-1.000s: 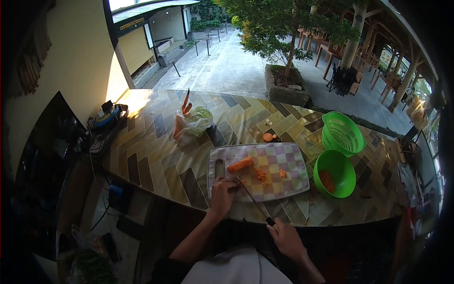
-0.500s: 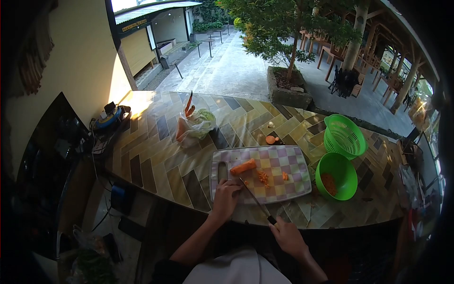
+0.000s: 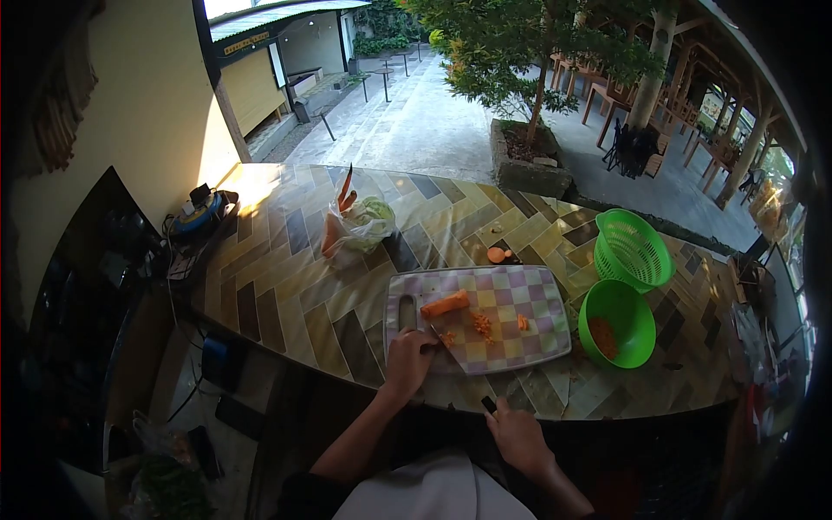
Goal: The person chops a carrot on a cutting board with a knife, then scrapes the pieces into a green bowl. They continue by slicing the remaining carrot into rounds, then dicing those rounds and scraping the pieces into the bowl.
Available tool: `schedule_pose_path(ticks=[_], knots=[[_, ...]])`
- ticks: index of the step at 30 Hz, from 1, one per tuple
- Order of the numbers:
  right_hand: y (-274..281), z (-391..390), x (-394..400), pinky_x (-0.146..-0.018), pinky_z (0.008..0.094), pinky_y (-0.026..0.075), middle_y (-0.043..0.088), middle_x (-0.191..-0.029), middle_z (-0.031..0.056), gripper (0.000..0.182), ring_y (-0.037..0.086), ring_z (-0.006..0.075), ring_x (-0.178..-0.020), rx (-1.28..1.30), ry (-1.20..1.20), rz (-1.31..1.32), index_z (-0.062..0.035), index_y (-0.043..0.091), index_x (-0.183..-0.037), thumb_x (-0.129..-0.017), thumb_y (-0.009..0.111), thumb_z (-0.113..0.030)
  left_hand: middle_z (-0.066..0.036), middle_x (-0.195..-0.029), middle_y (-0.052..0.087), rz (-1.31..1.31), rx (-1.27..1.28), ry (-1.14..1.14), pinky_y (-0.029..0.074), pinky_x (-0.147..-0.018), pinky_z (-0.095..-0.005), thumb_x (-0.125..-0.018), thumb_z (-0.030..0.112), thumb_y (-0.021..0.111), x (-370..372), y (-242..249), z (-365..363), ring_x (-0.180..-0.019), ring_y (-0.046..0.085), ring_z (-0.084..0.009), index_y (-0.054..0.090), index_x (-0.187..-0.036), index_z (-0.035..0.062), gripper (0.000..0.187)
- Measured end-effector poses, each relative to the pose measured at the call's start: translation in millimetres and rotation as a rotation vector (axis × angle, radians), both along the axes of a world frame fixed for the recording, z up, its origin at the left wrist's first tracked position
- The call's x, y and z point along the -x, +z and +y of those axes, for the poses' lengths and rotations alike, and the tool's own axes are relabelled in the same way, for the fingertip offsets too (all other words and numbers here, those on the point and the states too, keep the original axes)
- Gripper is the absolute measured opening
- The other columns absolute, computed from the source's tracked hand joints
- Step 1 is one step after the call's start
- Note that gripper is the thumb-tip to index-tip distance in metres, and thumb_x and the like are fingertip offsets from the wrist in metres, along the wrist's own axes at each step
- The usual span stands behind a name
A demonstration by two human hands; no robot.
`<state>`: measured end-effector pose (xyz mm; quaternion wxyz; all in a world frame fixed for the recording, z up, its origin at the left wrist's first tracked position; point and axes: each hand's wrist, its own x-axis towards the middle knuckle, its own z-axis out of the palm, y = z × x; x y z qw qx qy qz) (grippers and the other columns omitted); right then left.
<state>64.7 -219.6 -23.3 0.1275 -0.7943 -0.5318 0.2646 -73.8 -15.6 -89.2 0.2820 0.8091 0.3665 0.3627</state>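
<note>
My right hand (image 3: 520, 440) is closed around the black handle of a knife (image 3: 488, 405). Its blade is only partly distinguishable, with the tip by the fingers of my left hand (image 3: 407, 360). Those left fingers are curled and pressed together at the near left of a checkered cutting board (image 3: 546, 295); whatever they pinch is hidden. Just beyond them, a peeled carrot piece (image 3: 445, 303) lies on the board. Small diced carrot (image 3: 482, 326) forms a pile in the middle, more bits sit beside the blade, and a few carrot sticks (image 3: 523, 322) rest farther right.
Right of the board stands a green bowl (image 3: 637, 325) with orange bits inside, touching a green colander (image 3: 633, 251). Carrot ends (image 3: 497, 255) lie behind the board. A plastic bag (image 3: 355, 234) of vegetables sits back left. Cables and a power strip (image 3: 204, 217) occupy the table's left edge.
The knife and my right hand have shifted slightly left. My left hand has moved a little left too. More carrot bits now lie beside the blade near my left fingers.
</note>
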Motion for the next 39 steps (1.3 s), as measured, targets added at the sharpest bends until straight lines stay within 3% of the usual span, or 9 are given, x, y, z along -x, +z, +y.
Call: schedule_pose_path(ticks=[5,8,20,35,39], knots=[[-5,-4,-20,-0.065,0.0522,0.044,0.060,-0.072,0.0274,0.032,0.060,0.0478,-0.074,-0.168,0.012,0.246,0.0043,0.050,-0.093,-0.100,0.055,-0.027,-0.013,-0.091,0.074,-0.026,-0.018,-0.003,0.053,-0.084,-0.0378,-0.070,-0.005,0.070,1,5,-6,-0.090,0.067,-0.0296,0.076,-0.087,0.0014,0.019],[11,-8,-15,-0.064,0.0500,0.042,0.059,-0.072,0.0268,0.035,0.058,0.0485,-0.072,-0.121,-0.030,0.324,0.0052,0.050,-0.091,-0.100,0.055,-0.028,-0.012,-0.087,0.073,-0.053,0.030,0.014,0.053,-0.081,-0.0395,-0.072,-0.005,0.068,0,8,-7,-0.088,0.067,-0.0296,0.076,-0.085,0.0015,0.017],[8,-1,-7,-0.072,0.0576,0.050,0.066,-0.077,0.0277,0.032,0.065,0.0481,-0.080,0.076,0.039,0.042,0.0015,0.051,-0.103,-0.101,0.052,-0.030,-0.014,-0.086,0.071,-0.050,0.025,-0.001,0.053,-0.080,-0.0396,-0.072,-0.002,0.070,3,0,1,-0.088,0.066,-0.0313,0.075,-0.086,0.0012,0.016],[0,-22,-28,-0.063,0.0547,0.044,0.062,-0.074,0.0274,0.031,0.062,0.0480,-0.074,-0.167,-0.169,-0.024,0.0004,0.053,-0.089,-0.097,0.059,-0.029,-0.010,-0.092,0.072,-0.032,-0.123,0.054,0.050,-0.083,-0.0422,-0.078,0.003,0.071,-10,5,-19,-0.094,0.062,-0.0315,0.073,-0.092,0.0033,0.015],[9,-29,-30,-0.063,0.0516,0.045,0.062,-0.074,0.0246,0.029,0.063,0.0465,-0.074,-0.215,-0.243,-0.004,-0.0008,0.054,-0.091,-0.094,0.065,-0.028,-0.010,-0.092,0.072,0.039,-0.121,0.024,0.049,-0.083,-0.0416,-0.080,0.004,0.070,-26,7,-11,-0.093,0.062,-0.0303,0.073,-0.094,0.0048,0.014]])
